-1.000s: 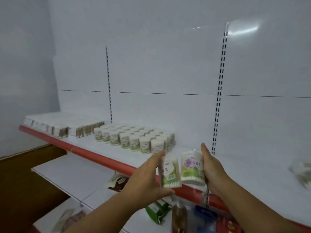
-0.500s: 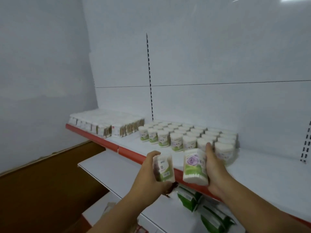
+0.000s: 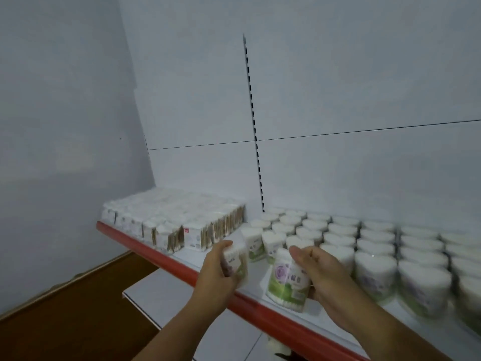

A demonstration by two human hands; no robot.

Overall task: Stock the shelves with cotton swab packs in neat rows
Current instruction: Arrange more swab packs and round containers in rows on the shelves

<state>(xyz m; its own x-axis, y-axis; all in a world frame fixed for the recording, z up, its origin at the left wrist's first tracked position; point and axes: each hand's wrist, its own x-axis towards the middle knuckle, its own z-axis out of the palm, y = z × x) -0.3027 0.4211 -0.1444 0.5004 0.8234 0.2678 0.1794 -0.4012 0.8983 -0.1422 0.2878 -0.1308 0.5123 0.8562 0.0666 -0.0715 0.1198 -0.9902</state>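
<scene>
My left hand [image 3: 217,269] grips a clear cotton swab pack [image 3: 238,259] with a green label, held over the front of the white shelf [image 3: 197,259]. My right hand [image 3: 321,272] holds a second round swab pack [image 3: 286,281] with a purple flower label; whether its base touches the shelf near the red front edge [image 3: 182,274] is unclear. Behind them stand neat rows of round swab packs [image 3: 335,238] with white tops, reaching to the right edge of view. The two held packs sit at the left front corner of that block.
A block of flat boxed swab packs [image 3: 177,220] fills the shelf's left end. A lower white shelf [image 3: 166,303] juts out beneath, above a brown floor [image 3: 65,321]. A slotted upright [image 3: 253,126] runs up the white back panel.
The view has swung left and closer to the shelf. Both hands have carried their packs forward and up from below the red edge to the front of the stocked rows.
</scene>
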